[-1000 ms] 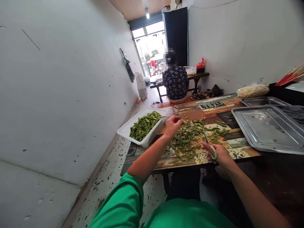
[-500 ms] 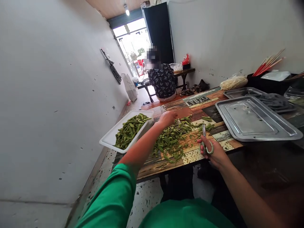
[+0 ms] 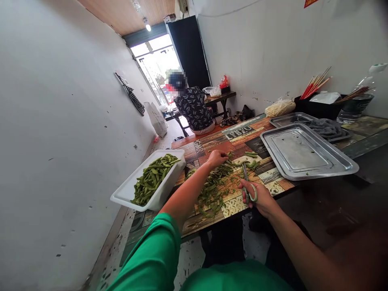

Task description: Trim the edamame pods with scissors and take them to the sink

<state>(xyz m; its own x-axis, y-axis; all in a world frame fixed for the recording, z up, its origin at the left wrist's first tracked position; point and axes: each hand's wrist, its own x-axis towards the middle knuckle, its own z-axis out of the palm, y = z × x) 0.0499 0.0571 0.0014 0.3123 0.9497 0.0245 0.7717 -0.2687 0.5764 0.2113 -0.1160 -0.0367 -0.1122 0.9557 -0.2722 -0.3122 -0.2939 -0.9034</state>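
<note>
My left hand (image 3: pixel 216 159) reaches over the far side of a loose heap of green soybean pods (image 3: pixel 214 186). Its fingers are bent together at the heap's edge, and what lies between the fingertips is too small to make out. My right hand (image 3: pixel 260 197) grips scissors (image 3: pixel 245 176) by pale green handles near the table's front edge. The blades point away from me at several pods (image 3: pixel 251 164). On the left stands a deep white plastic tub (image 3: pixel 121 197), tilted in view, with a pile of pods (image 3: pixel 154 178) in it.
A metal tray (image 3: pixel 321 171) lies right of the scissors on the patchwork-patterned table (image 3: pixel 209 147). Behind it are another tray (image 3: pixel 277 120) with grey cloth (image 3: pixel 325 128), a bagged pale bundle (image 3: pixel 280 107), a black box (image 3: pixel 325 106) of sticks and a bottle (image 3: pixel 353 105). A person (image 3: pixel 194 107) sits beyond.
My left hand has moved right along the heap, closer to the scissors. My right hand keeps its hold on the scissors. The view has shifted, bringing the bottle into sight.
</note>
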